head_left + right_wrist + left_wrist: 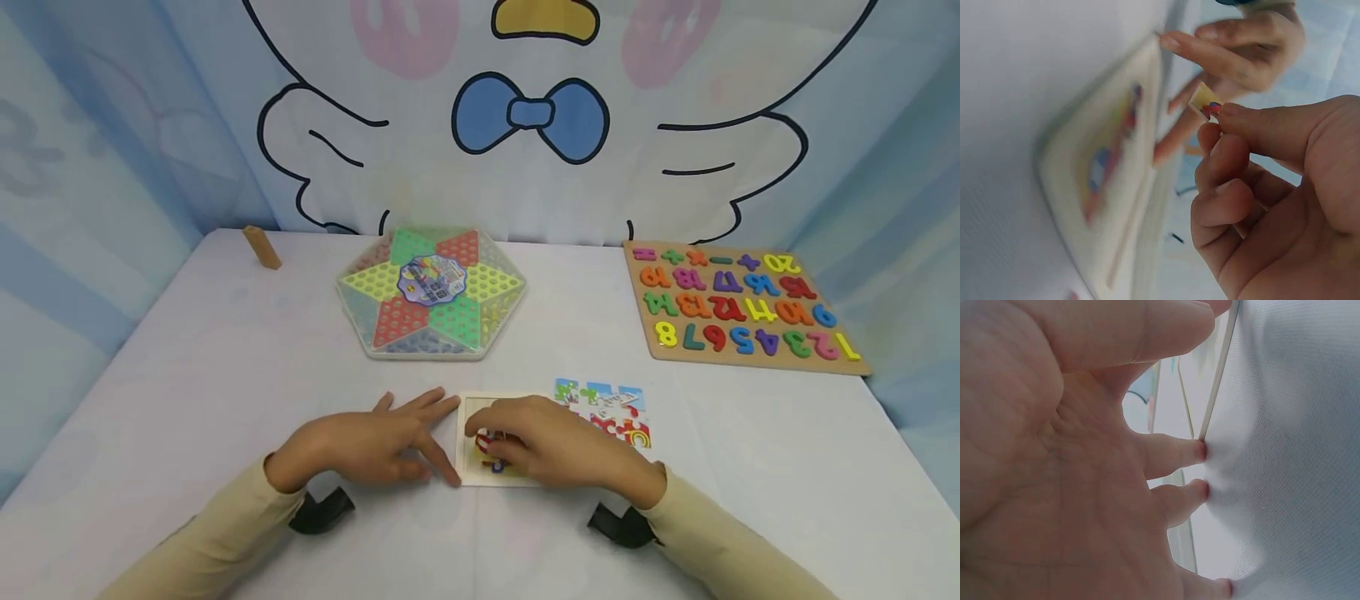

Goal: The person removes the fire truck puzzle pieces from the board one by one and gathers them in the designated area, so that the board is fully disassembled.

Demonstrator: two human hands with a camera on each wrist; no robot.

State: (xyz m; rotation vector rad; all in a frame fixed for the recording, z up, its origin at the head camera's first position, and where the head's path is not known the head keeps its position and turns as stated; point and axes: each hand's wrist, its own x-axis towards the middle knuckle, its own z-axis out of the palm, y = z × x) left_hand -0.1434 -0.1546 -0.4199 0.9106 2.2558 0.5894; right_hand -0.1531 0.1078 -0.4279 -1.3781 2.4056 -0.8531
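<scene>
My left hand [367,446] lies beside a small pale puzzle tray [480,401] with its fingers spread, the thumb and a fingertip touching the tray's left edge. Fingertips also press on the white cloth in the left wrist view. Over the tray hovers my right hand [551,442], pinching a small yellow, red and blue puzzle piece [1201,99] between thumb and forefinger. Coloured pieces [1100,169] lie joined inside the tray, blurred in the right wrist view. Loose jigsaw pieces [600,398] sit just right of the tray, partly hidden by my right hand.
A hexagonal Chinese checkers board [431,292] lies behind the tray. At the back right is a wooden board [720,333] of coloured numbers and letters. One small wooden block [262,248] stands at the back left. A printed curtain [525,192] hangs behind the table.
</scene>
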